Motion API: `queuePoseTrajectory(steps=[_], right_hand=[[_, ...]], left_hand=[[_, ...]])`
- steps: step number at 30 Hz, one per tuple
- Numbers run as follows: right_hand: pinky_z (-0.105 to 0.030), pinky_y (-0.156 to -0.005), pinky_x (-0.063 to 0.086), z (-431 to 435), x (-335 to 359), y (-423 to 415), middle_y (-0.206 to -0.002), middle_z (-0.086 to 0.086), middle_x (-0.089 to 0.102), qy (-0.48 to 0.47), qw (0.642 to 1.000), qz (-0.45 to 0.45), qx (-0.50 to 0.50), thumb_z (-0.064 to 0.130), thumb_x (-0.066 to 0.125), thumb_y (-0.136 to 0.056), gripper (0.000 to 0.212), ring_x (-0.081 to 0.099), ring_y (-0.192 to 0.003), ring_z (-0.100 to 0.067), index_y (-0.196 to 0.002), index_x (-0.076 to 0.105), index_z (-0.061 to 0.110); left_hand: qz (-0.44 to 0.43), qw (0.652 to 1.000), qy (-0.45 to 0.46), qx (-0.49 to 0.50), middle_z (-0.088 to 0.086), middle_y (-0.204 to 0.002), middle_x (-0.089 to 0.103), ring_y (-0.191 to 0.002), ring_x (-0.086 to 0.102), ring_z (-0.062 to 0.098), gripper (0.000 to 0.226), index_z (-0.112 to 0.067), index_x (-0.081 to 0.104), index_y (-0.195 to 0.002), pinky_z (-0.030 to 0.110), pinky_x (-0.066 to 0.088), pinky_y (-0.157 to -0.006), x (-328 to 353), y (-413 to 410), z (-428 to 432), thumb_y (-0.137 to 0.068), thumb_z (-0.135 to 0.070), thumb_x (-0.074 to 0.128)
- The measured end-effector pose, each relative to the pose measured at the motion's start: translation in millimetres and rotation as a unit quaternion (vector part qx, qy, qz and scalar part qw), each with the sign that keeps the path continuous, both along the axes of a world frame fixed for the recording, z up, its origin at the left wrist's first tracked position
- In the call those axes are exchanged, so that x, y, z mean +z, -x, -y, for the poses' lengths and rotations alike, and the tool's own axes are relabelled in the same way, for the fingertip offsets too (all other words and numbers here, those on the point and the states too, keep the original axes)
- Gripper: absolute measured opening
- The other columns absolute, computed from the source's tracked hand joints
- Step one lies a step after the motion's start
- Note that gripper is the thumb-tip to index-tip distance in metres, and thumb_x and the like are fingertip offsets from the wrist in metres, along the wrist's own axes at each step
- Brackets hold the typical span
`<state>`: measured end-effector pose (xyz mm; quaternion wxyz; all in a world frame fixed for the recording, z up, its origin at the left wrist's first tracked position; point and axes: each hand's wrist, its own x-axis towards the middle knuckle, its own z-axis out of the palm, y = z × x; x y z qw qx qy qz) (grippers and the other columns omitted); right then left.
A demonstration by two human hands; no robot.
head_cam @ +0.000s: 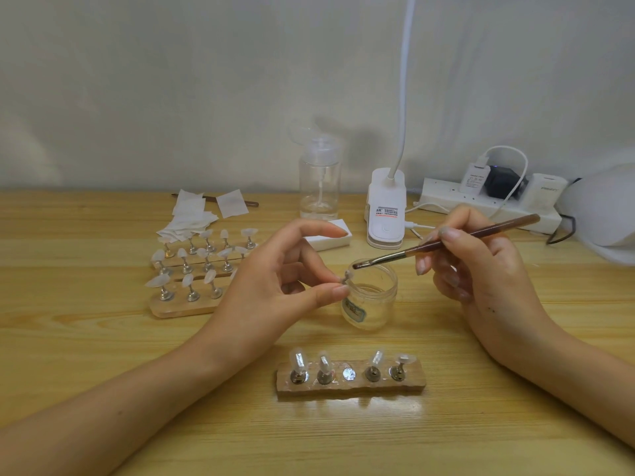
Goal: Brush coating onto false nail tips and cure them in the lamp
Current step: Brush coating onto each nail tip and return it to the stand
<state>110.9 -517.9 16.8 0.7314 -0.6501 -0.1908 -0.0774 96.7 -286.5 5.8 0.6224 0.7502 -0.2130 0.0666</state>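
Note:
My left hand pinches a small nail tip on its metal stand between thumb and middle finger, right beside a clear jar. My right hand grips a brown brush; its bristle end sits at the jar's rim. In front of me a wooden holder carries several nail tips on stands, with one bare metal spot in its middle. The white curing lamp shows at the right edge.
More wooden holders with many nail tips stand at the left, behind them wipes and a second brush. A clear pump bottle, a white block, a clip desk lamp and a power strip line the back.

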Motion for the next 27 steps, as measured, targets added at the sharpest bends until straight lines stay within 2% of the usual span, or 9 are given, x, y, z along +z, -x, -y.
queuePoseTrajectory(steps=[4, 9, 13, 18, 22, 24, 27], right_hand=[[-0.016, -0.041, 0.027, -1.2, -0.6, 0.7, -0.064, -0.006, 0.062, 0.040, 0.999, -0.010, 0.010, 0.016, 0.051, -0.096, 0.017, 0.033, -0.049, -0.008, -0.080, 0.051, 0.011], [-0.015, -0.041, 0.027, 0.2, 1.4, 1.0, -0.062, -0.004, 0.062, -0.004, 1.000, -0.008, 0.004, 0.019, 0.054, -0.092, 0.016, 0.034, -0.047, -0.005, -0.079, 0.049, 0.011], [-0.015, -0.041, 0.027, -1.6, 0.3, 1.2, -0.065, -0.007, 0.063, 0.026, 1.000, -0.013, 0.007, 0.023, 0.054, -0.092, 0.018, 0.035, -0.049, -0.007, -0.082, 0.050, 0.009], [-0.015, -0.040, 0.027, 0.5, 0.5, 0.2, -0.064, -0.006, 0.063, 0.000, 1.000, -0.010, -0.004, 0.021, 0.056, -0.094, 0.019, 0.035, -0.048, -0.006, -0.076, 0.056, 0.018], [-0.015, -0.041, 0.028, -1.1, 0.0, 1.4, -0.066, -0.007, 0.063, 0.025, 1.000, -0.006, 0.012, 0.021, 0.055, -0.096, 0.018, 0.036, -0.048, -0.006, -0.080, 0.052, 0.011], [-0.014, -0.041, 0.028, -0.1, -1.1, 0.4, -0.064, -0.007, 0.062, 0.037, 0.999, -0.020, -0.009, 0.013, 0.050, -0.096, 0.018, 0.035, -0.048, -0.006, -0.079, 0.051, 0.010], [-0.015, -0.040, 0.028, 0.4, -0.5, 0.0, -0.064, -0.005, 0.063, 0.011, 1.000, -0.012, -0.013, 0.013, 0.050, -0.098, 0.024, 0.037, -0.048, -0.005, -0.075, 0.055, 0.017]], left_hand=[[0.000, 1.000, 0.003, 0.000, -0.003, -0.078, 0.066, -0.083, 0.071, 0.020, 0.050, -0.032, 0.064, -0.121, 0.050, 0.056, -0.082, 0.8, 0.5, 0.3, -0.074, -0.025, 0.080], [0.002, 1.000, -0.001, 0.002, -0.004, -0.078, 0.066, -0.083, 0.072, 0.019, 0.050, -0.032, 0.063, -0.121, 0.050, 0.056, -0.082, 1.9, 1.2, 0.9, -0.074, -0.026, 0.080], [0.001, 1.000, -0.002, 0.003, -0.003, -0.078, 0.066, -0.083, 0.072, 0.018, 0.050, -0.031, 0.064, -0.121, 0.047, 0.057, -0.082, 1.4, 1.7, 0.4, -0.074, -0.024, 0.080], [0.002, 1.000, -0.005, 0.002, -0.004, -0.078, 0.067, -0.082, 0.072, 0.018, 0.050, -0.032, 0.064, -0.121, 0.047, 0.057, -0.080, 1.9, 1.6, 0.5, -0.074, -0.025, 0.080], [0.002, 1.000, -0.003, 0.002, -0.004, -0.078, 0.066, -0.083, 0.072, 0.018, 0.049, -0.034, 0.065, -0.119, 0.049, 0.056, -0.082, 1.1, 1.0, 0.2, -0.074, -0.026, 0.080], [0.000, 1.000, -0.001, 0.002, -0.004, -0.078, 0.066, -0.083, 0.071, 0.019, 0.048, -0.036, 0.065, -0.117, 0.050, 0.056, -0.082, 1.1, 0.8, 0.4, -0.074, -0.025, 0.080], [0.001, 1.000, -0.003, 0.001, -0.004, -0.078, 0.066, -0.083, 0.071, 0.018, 0.048, -0.036, 0.064, -0.118, 0.049, 0.055, -0.082, 1.2, 0.9, 0.3, -0.074, -0.026, 0.080]])
